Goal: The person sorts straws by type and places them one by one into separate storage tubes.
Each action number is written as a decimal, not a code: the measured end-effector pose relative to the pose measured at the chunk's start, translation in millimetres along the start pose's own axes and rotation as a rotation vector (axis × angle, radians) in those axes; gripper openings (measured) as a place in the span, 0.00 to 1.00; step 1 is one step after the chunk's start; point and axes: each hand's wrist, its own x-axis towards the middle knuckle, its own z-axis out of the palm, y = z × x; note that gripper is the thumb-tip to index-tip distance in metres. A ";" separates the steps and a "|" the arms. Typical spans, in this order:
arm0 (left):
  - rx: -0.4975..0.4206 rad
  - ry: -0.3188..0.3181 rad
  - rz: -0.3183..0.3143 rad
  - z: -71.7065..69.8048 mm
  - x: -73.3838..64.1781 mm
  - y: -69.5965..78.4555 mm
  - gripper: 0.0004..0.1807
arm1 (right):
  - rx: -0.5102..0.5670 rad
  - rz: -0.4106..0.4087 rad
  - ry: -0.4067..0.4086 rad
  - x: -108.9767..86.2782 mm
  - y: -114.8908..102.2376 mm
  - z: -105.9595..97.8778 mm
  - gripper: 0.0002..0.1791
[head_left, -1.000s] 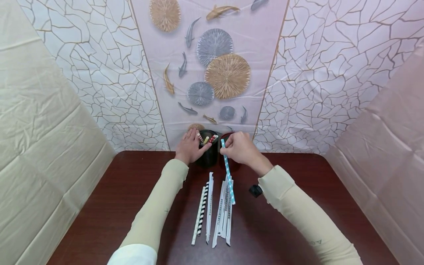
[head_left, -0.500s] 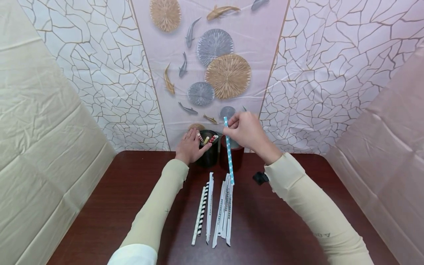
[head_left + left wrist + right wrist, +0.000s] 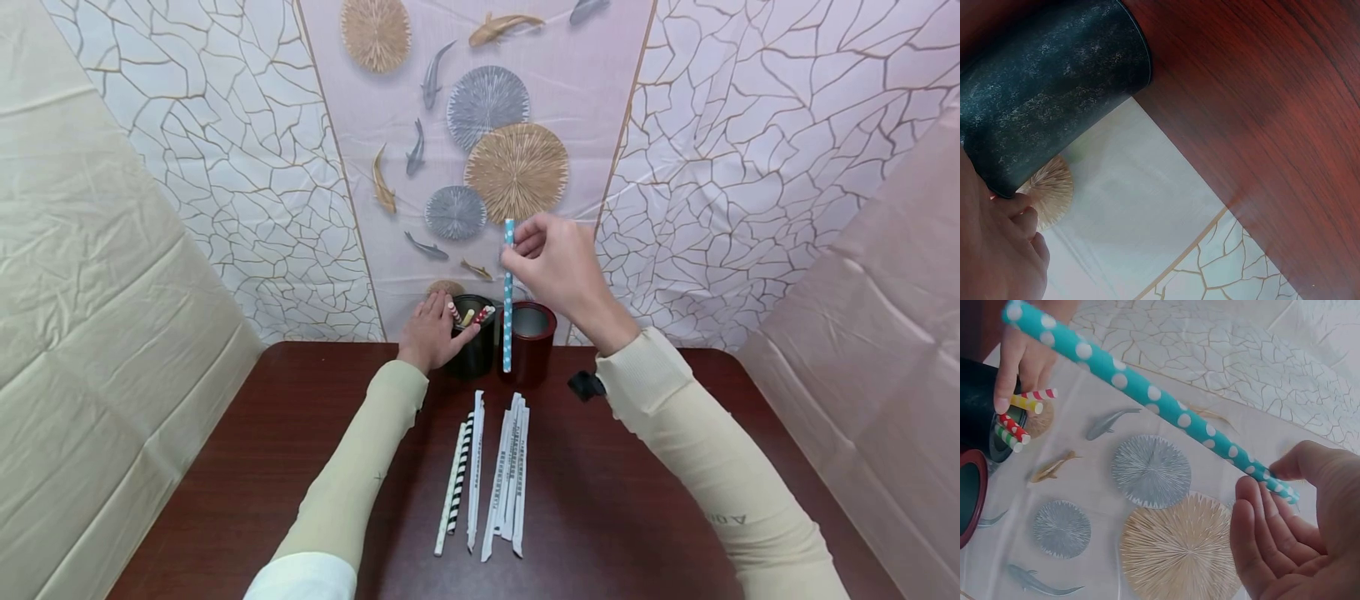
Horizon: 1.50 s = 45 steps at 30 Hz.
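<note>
My right hand (image 3: 564,260) pinches a turquoise paper straw (image 3: 507,304) with white polka dots near its upper end. The straw hangs almost upright in front of the gap between a black cup (image 3: 476,357) and a dark red cup (image 3: 538,358). In the right wrist view, thumb and fingertips close on one end of the straw. My left hand (image 3: 429,332) holds the black cup at its left side and rim, thumb across the front. Several patterned straws (image 3: 1015,428), red, yellow and green among them, stand in the black cup. The left wrist view shows its dark wall (image 3: 1054,87).
On the table (image 3: 300,450) lie a pale patterned straw (image 3: 450,492), a black-and-white striped straw (image 3: 460,475) and several paper-wrapped straws (image 3: 508,479). A patterned cloth backdrop (image 3: 480,242) rises behind the cups. Cloth sides flank the table.
My right hand has risen from the red cup's rim, lifting the turquoise straw clear of the wrapped straws and turning it more upright. The red cup's opening now shows. My left hand stays put.
</note>
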 end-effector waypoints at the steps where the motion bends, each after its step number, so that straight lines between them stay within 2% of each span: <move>1: -0.001 0.005 0.001 0.2 -0.1 0.1 0.53 | 0.007 -0.002 0.010 0.5 -1.2 -0.1 0.09; 10: -0.005 0.010 -0.003 -0.1 -0.2 -0.7 0.53 | 0.039 -0.043 0.133 6.9 -5.4 4.5 0.10; 21: -0.011 0.014 -0.006 -0.9 0.4 -3.3 0.54 | 0.120 -0.072 0.229 17.6 9.6 29.7 0.08; 27: -0.012 0.023 -0.004 0.7 1.4 -4.6 0.54 | 0.150 -0.048 0.238 17.5 23.3 46.8 0.09; 37: -0.011 0.006 -0.010 1.1 1.7 -3.4 0.54 | 0.129 -0.003 0.231 12.4 47.0 77.6 0.08; 45: -0.026 -0.004 -0.017 0.1 -0.2 -0.2 0.53 | 0.100 0.035 0.192 6.9 63.9 99.5 0.08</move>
